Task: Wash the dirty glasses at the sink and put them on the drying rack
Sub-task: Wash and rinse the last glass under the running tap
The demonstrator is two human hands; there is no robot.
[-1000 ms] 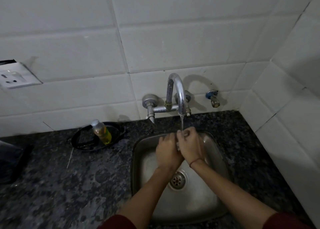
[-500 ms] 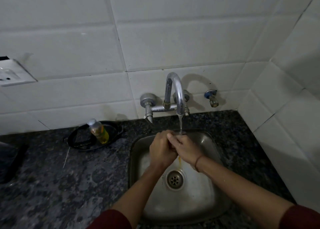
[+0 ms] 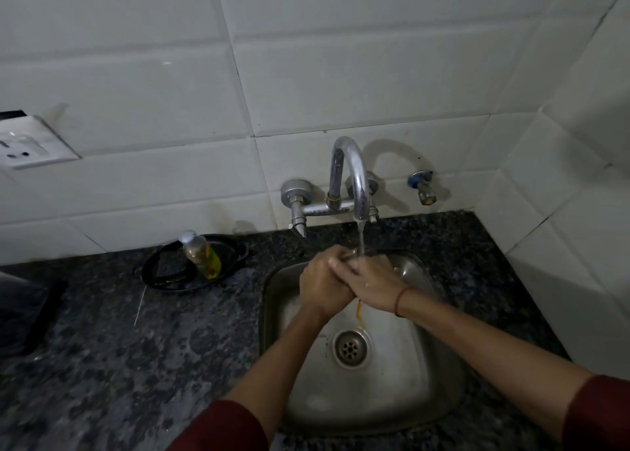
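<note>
Over the sink (image 3: 402,392), left hand (image 3: 322,285), right hand (image 3: 376,285) clasped — fingers' hold unclear; bottle (image 3: 201,255) holds yellow liquid.

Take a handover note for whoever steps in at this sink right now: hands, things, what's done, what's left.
Hands: left hand and right hand are clasped together under the running tap, over the sink. I cannot tell whether they hold anything.
Things: no glass or drying rack is in view. A bottle of yellow liquid sits in a black tray left of the sink.
Done: no washed glass is shown.
Left: wash the glasses and rack them.
</note>
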